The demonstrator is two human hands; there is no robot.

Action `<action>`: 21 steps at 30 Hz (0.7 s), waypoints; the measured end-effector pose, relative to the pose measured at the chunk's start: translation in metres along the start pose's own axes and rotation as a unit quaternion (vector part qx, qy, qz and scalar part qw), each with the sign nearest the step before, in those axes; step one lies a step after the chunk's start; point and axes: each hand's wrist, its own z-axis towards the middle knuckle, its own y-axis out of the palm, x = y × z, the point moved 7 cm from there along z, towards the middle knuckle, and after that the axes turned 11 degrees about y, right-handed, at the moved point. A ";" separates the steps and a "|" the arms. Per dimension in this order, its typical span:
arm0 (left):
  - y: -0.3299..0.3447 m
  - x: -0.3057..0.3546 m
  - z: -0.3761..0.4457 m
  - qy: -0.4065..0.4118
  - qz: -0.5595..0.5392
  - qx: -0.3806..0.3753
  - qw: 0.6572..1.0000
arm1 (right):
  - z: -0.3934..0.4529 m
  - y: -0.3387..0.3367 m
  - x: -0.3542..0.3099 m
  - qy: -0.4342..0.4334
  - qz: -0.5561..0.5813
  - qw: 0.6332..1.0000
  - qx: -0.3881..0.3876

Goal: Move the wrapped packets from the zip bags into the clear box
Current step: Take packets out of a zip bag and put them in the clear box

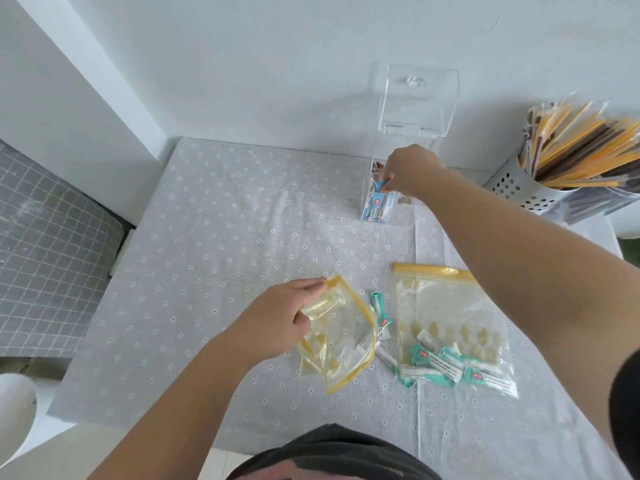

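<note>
- tabletop [214, 209]: box [391, 188] at 1 o'clock, lid up.
- full bag [450, 327] at 5 o'clock, nearer the right arm.
- left hand [277, 320] grips emptied bag [339, 334].
- right hand [408, 171] pinches a packet [380, 186] inside the box.
- loose packets [381, 313] between the bags.

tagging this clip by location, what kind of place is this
Probably a home kitchen or dining corner: a table under a flowered cloth against plain white walls, a perforated metal holder stuffed with wrapped sticks, and a grid-pattern cushioned seat beside it.
</note>
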 end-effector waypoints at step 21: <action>-0.005 -0.008 0.003 -0.018 -0.034 0.038 0.999 | -0.049 -0.004 0.035 0.039 0.245 0.966 0.075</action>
